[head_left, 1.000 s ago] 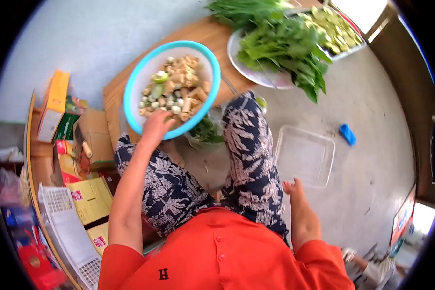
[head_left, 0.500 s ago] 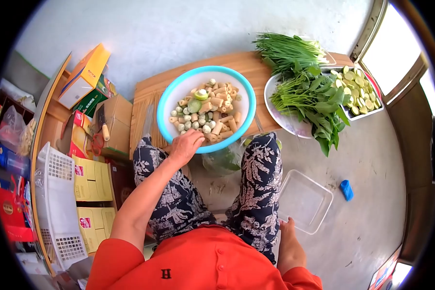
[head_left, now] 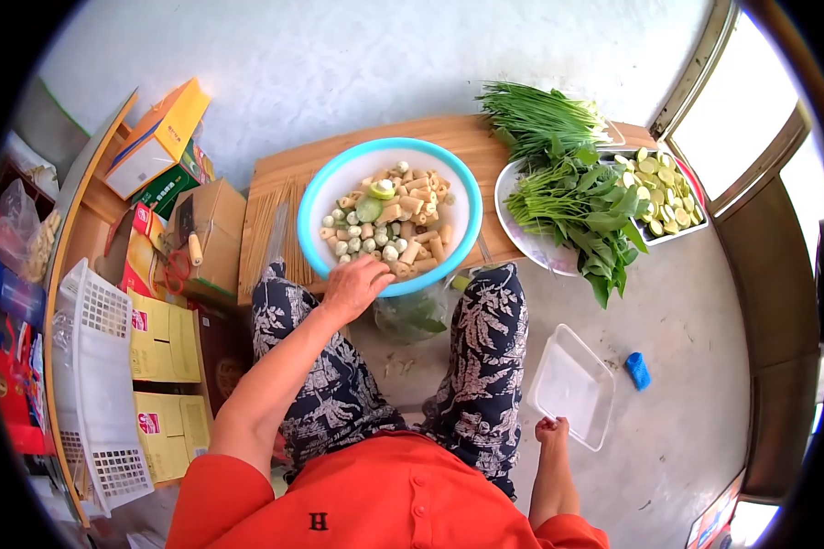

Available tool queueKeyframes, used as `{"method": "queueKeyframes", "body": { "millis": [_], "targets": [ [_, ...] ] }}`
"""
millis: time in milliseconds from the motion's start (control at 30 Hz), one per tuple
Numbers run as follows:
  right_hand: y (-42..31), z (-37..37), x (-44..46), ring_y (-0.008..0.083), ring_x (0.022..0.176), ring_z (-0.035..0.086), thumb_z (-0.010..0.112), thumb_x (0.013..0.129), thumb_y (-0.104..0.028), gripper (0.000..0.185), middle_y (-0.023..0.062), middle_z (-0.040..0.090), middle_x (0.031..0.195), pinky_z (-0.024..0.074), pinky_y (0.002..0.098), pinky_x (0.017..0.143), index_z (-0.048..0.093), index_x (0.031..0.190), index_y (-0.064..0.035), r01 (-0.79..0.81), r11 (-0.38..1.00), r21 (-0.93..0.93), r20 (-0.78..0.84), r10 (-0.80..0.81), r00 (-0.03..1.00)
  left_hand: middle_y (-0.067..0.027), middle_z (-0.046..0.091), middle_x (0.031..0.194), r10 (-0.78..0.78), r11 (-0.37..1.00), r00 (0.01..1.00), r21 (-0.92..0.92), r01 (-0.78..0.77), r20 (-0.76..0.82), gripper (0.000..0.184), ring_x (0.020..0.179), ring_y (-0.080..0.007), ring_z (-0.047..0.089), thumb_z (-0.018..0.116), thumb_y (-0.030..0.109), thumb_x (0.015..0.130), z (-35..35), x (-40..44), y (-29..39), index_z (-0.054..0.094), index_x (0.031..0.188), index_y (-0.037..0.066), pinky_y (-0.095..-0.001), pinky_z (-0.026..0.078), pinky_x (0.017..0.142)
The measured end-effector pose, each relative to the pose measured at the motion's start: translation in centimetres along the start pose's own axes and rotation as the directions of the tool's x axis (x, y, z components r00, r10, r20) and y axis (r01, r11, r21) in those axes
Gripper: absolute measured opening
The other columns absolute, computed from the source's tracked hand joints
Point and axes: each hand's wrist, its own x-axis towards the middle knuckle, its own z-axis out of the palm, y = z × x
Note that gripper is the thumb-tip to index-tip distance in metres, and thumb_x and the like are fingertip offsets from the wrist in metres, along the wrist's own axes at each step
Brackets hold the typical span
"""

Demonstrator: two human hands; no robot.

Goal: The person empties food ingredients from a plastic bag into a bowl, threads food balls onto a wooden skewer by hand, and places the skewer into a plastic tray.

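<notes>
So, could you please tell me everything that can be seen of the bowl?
The bowl is wide and round, apparently plastic, with a white inside and a broad turquoise rim. It sits mouth up on the wooden table, its near edge seeming to overhang. Inside lie tan pieces, small round pieces and a larger green piece. The left hand covers part of its near rim; whether it presses there, I cannot tell.

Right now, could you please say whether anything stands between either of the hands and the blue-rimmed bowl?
Nothing visible blocks the left hand, at the near edge of the blue-rimmed bowl. Between the bowl and the right hand, down by the clear tray, lies the right leg.
</notes>
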Motion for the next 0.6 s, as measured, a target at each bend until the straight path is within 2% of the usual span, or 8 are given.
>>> {"method": "queueKeyframes", "body": {
  "millis": [33,100,167,300,367,467,567,600],
  "targets": [
    [-0.2,-0.2,-1.9,0.0151,0.044,0.044,0.046,0.08,-0.021,0.029,-0.0016,0.03,0.043,0.0406,0.0261,0.044,0.032,0.055,-0.0136,0.009,1.0,-0.005,-0.003,-0.009,1.0,-0.0059,0.061,0.09,-0.006,1.0,1.0,-0.009,0.006,-0.002,0.022,0.083,-0.0268,0.059,0.058,0.028,0.087,-0.1,-0.2,0.3,0.064,0.094,0.009,-0.0394,0.045,0.072],
    [-0.5,-0.2,-5.3,0.0137,0.043,0.042,0.043,0.081,-0.022,0.028,-0.0019,0.03,0.042,0.0393,0.0254,0.043,0.033,0.056,-0.0133,0.04,0.995,0.095,0.01,-0.041,0.999,-0.0043,0.06,0.093,0.143,0.989,0.989,0.014,-0.144,0.034,0.027,0.086,-0.0243,0.058,0.063,0.033,0.083,-0.5,-0.4,1.1,0.064,0.095,0.008,-0.0377,0.042,0.075],
    [-1.8,-1.2,-4.6,0.0133,0.043,0.044,0.041,0.082,-0.023,0.025,-0.001,0.035,0.045,0.0413,0.0252,0.044,0.037,0.06,-0.0118,0.032,0.992,0.119,0.097,-0.044,0.994,-0.0032,0.058,0.096,0.161,0.987,0.984,-0.012,-0.16,0.072,0.028,0.088,-0.0222,0.056,0.068,0.029,0.079,-0.2,-0.7,1.1,0.064,0.097,0.008,-0.036,0.039,0.078],
    [-5.0,-1.1,-5.1,0.0174,0.049,0.053,0.042,0.081,-0.022,0.02,0.0044,0.05,0.054,0.049,0.0273,0.047,0.047,0.072,-0.0057,0.269,0.95,0.159,0.097,-0.286,0.953,-0.0028,0.055,0.096,0.168,0.985,0.982,0.036,-0.172,0.089,0.033,0.089,-0.0207,0.054,0.074,0.016,0.072,0.4,-0.9,0.7,0.062,0.101,0.009,-0.0359,0.039,0.078],
    [-6.5,0.5,-8.3,0.0183,0.051,0.054,0.042,0.082,-0.023,0.021,0.0054,0.053,0.057,0.0493,0.0275,0.047,0.05,0.075,-0.0044,0.338,0.927,0.163,0.095,-0.356,0.93,-0.0044,0.054,0.086,0.213,0.975,0.977,0.053,-0.214,0.035,0.027,0.086,-0.0219,0.055,0.075,0.015,0.069,0.2,-0.8,0.8,0.06,0.091,0.009,-0.0356,0.039,0.076],
    [-8.1,3.8,-13.5,0.0194,0.054,0.057,0.043,0.084,-0.022,0.02,0.0048,0.056,0.061,0.0498,0.0287,0.048,0.054,0.085,-0.0061,0.469,0.861,0.198,0.158,-0.5,0.852,-0.0053,0.056,0.084,0.226,0.972,0.972,0.054,-0.23,0.069,0.026,0.085,-0.0227,0.056,0.075,0.015,0.068,-0.5,-0.6,0.9,0.059,0.089,0.01,-0.0356,0.04,0.076],
    [-10.2,7.5,-15.8,0.0204,0.063,0.059,0.045,0.086,-0.023,0.018,0.0068,0.058,0.067,0.0502,0.0306,0.053,0.052,0.088,-0.0068,0.519,0.83,0.203,0.353,-0.556,0.752,-0.0039,0.055,0.083,0.244,0.968,0.964,0.035,-0.248,0.102,0.03,0.084,-0.0225,0.057,0.075,0.013,0.069,-0.2,-0.5,0.3,0.062,0.096,0.011,-0.0367,0.04,0.077],
    [-10.1,9.0,-17.6,0.0215,0.065,0.059,0.047,0.086,-0.023,0.017,0.0083,0.058,0.07,0.0503,0.0311,0.055,0.051,0.088,-0.0063,0.526,0.823,0.213,0.393,-0.565,0.725,-0.0035,0.055,0.083,0.249,0.965,0.962,0.062,-0.256,0.111,0.029,0.084,-0.022,0.057,0.075,0.014,0.068,0.0,-0.6,0.2,0.061,0.092,0.011,-0.0362,0.041,0.077]
  ]
}}
